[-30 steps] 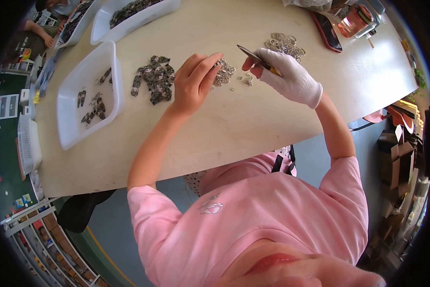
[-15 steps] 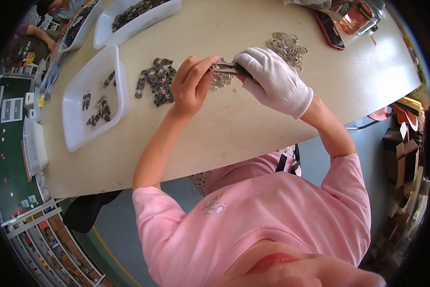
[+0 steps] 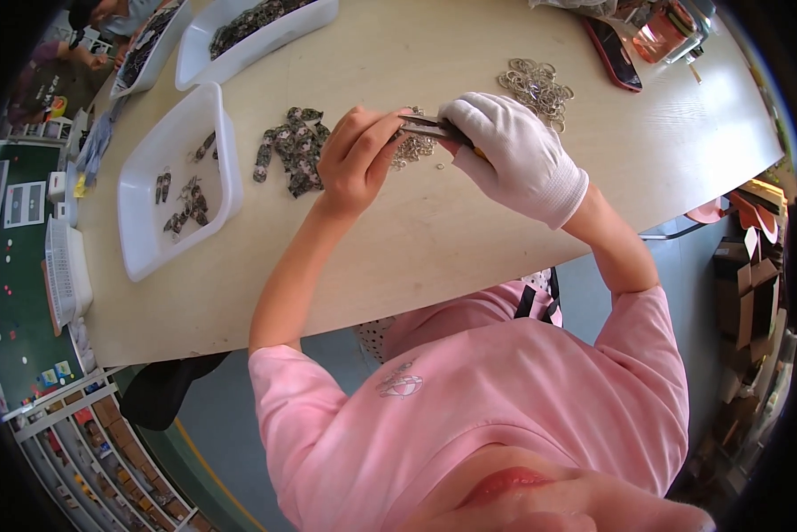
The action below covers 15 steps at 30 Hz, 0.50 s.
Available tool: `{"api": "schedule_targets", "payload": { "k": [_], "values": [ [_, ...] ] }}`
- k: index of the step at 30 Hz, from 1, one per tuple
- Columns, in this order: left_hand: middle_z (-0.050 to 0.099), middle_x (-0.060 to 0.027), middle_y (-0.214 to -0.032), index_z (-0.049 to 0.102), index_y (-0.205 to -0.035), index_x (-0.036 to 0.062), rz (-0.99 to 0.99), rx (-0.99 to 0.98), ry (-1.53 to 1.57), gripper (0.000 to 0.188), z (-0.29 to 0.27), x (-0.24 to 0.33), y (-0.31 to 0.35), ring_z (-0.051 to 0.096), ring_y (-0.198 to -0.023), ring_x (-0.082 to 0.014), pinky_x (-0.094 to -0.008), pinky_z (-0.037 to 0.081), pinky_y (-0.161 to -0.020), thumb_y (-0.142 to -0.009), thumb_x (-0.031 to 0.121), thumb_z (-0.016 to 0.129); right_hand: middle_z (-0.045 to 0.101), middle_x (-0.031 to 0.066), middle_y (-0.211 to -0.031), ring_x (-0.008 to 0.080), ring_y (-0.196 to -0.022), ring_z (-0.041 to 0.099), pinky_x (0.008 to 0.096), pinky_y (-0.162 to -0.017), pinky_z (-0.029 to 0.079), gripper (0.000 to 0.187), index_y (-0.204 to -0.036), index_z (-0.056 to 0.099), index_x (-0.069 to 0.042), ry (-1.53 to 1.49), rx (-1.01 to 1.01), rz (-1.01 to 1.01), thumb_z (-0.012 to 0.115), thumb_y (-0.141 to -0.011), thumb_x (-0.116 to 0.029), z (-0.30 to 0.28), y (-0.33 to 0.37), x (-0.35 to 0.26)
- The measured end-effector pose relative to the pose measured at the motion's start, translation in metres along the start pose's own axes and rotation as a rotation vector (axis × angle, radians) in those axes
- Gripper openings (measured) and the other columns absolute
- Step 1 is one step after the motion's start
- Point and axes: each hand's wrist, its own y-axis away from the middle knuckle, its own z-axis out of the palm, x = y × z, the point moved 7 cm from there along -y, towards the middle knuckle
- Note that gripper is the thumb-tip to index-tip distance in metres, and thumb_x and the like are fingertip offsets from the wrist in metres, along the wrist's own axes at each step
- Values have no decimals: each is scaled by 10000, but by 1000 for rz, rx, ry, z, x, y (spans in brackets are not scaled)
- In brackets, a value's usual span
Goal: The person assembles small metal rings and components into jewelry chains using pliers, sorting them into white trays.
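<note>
My right hand [image 3: 521, 161], in a white knit glove, grips pliers [image 3: 427, 127] with metal jaws and a bit of yellow on the handle. The jaws point left and reach the fingertips of my bare left hand [image 3: 352, 161]. Those fingers are pinched together at the jaw tips; whatever is between them is too small and covered to make out. Below and behind the pliers lies a pile of small metal rings [image 3: 410, 156]. Left of my left hand sits a heap of dark camouflage-patterned pieces [image 3: 294, 152]. Larger metal rings [image 3: 537, 90] are heaped beyond my right hand.
A white plastic tray [image 3: 132, 232] with a few patterned pieces stands at the left. Fuller white bins [image 3: 265, 43] are at the far left, near another person [image 3: 88, 58]. A phone [image 3: 613, 55] and a jar of reddish liquid [image 3: 660, 37] lie far right.
My gloved hand and the pliers have shifted and tilted slightly, the handle end dropping a little. My left hand keeps its pinch almost in place. The other person's hand at far left has moved.
</note>
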Motion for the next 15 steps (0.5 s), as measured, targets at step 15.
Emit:
{"api": "schedule_targets", "payload": {
  "k": [15],
  "values": [
    [629, -94, -855, 662, -1041, -14, 78, 45, 2, 207, -2, 3, -5, 564, -666, -232, -328, 451, -557, -839, 16, 695, 584, 147, -785, 363, -729, 600, 460, -638, 481, 168, -919, 550, -32, 10, -93, 72, 616, -870, -178, 7, 3, -1]
  ]
}}
